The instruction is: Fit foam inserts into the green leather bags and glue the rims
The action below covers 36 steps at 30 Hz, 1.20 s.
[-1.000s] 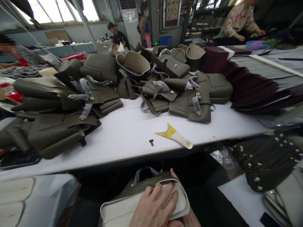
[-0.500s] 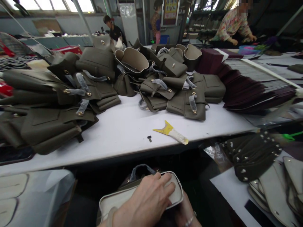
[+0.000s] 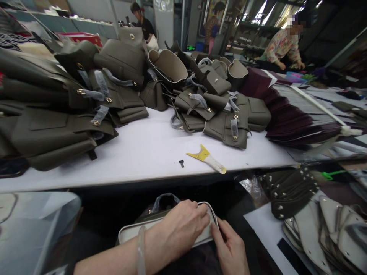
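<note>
Low in the head view, close to my body, I have a handbag with a cream panel (image 3: pixel 132 232) turned up toward me, framed by a raised rim with dark edging. A plastic-wrapped handle (image 3: pixel 165 198) shows behind it. My left hand (image 3: pixel 186 221) reaches across the panel, its fingers curled onto the rim near the right corner. At that same corner my right hand (image 3: pixel 229 242) grips the edge between thumb and fingers. The fingertips of my left hand are partly hidden, and the bag's lower part is in shadow.
On the white table (image 3: pixel 134 156) ahead lie piled olive handbags (image 3: pixel 46 130), a yellow forked piece (image 3: pixel 205 154) and a small black piece (image 3: pixel 181 163). Maroon stacked sheets (image 3: pixel 289 118) are at right. Cream leather pieces (image 3: pixel 309 236) lie lower right. A co-worker (image 3: pixel 286 49) stands behind.
My left fingers, earlier spread over the panel, have curled in at the rim. My right hand has come up from below the bag to its right corner. The view has shifted slightly.
</note>
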Each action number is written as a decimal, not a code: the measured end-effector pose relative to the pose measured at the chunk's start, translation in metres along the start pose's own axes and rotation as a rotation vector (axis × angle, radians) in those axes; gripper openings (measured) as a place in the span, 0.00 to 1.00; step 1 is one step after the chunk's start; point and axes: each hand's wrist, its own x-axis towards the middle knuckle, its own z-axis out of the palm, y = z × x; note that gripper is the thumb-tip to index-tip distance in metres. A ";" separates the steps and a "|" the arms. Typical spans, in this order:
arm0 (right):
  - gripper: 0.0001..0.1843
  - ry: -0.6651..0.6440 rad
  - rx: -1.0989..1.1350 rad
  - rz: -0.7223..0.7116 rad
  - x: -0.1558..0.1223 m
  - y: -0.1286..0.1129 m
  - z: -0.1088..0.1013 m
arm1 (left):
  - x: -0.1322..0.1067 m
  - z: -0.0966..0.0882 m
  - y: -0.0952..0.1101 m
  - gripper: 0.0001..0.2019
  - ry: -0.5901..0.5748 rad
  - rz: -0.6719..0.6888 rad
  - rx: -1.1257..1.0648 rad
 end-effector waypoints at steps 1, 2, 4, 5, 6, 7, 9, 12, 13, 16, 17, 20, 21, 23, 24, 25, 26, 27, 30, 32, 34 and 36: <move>0.27 0.005 -0.014 -0.012 0.000 -0.002 0.000 | 0.003 -0.001 -0.002 0.08 0.018 0.013 0.020; 0.26 0.016 -0.030 -0.023 0.000 -0.003 -0.001 | 0.006 -0.002 -0.003 0.06 0.045 0.032 0.040; 0.26 0.039 -0.066 -0.037 -0.001 -0.004 -0.001 | 0.014 -0.005 -0.007 0.02 0.101 0.066 0.045; 0.26 0.049 -0.083 -0.037 -0.001 -0.003 -0.001 | 0.017 -0.006 -0.009 0.03 0.128 0.077 0.030; 0.26 0.058 -0.098 -0.034 -0.001 -0.001 -0.001 | 0.021 -0.007 -0.012 0.04 0.147 0.087 0.008; 0.26 0.065 -0.115 -0.029 -0.002 0.001 -0.001 | 0.024 -0.007 -0.016 0.04 0.163 0.087 -0.024; 0.25 0.077 -0.145 -0.025 -0.002 0.004 -0.002 | 0.029 -0.007 -0.024 0.01 0.179 0.053 -0.106; 0.24 0.081 -0.180 -0.038 -0.002 0.006 -0.003 | 0.035 -0.005 -0.039 0.08 0.152 0.012 -0.272; 0.24 0.079 -0.193 -0.047 -0.003 0.005 -0.003 | 0.038 -0.004 -0.043 0.10 0.135 0.014 -0.321; 0.24 0.095 -0.241 -0.085 -0.005 0.000 0.000 | 0.045 -0.003 -0.052 0.13 0.073 0.042 -0.403; 0.24 0.115 -0.252 -0.097 -0.006 -0.001 0.001 | 0.047 -0.002 -0.054 0.13 0.054 0.054 -0.413; 0.24 0.152 -0.260 -0.127 -0.008 0.001 0.003 | 0.051 0.001 -0.057 0.11 0.021 0.101 -0.416; 0.24 0.144 -0.259 -0.133 -0.009 0.003 0.004 | 0.052 0.002 -0.057 0.11 0.017 0.115 -0.416; 0.24 0.111 -0.254 -0.142 -0.010 0.006 0.004 | 0.052 0.005 -0.058 0.11 0.018 0.132 -0.420; 0.24 0.100 -0.248 -0.142 -0.011 0.008 0.003 | 0.051 0.006 -0.058 0.11 0.022 0.139 -0.423; 0.24 0.094 -0.240 -0.138 -0.011 0.008 0.003 | 0.051 0.007 -0.059 0.12 0.026 0.145 -0.426; 0.24 0.090 -0.228 -0.129 -0.011 0.007 0.002 | 0.050 0.008 -0.060 0.12 0.029 0.149 -0.430; 0.24 0.082 -0.210 -0.115 -0.011 0.005 0.001 | 0.050 0.008 -0.060 0.12 0.032 0.153 -0.435; 0.23 0.051 -0.091 -0.020 -0.007 -0.005 -0.005 | 0.048 0.010 -0.062 0.13 0.037 0.156 -0.453; 0.24 0.026 0.050 0.080 -0.001 -0.011 -0.009 | 0.048 0.011 -0.062 0.14 0.039 0.155 -0.460; 0.25 -0.021 0.229 0.200 0.008 -0.018 -0.012 | 0.048 0.011 -0.062 0.15 0.041 0.153 -0.462; 0.23 -0.085 0.409 0.308 0.017 -0.024 -0.015 | 0.048 0.012 -0.062 0.15 0.042 0.150 -0.462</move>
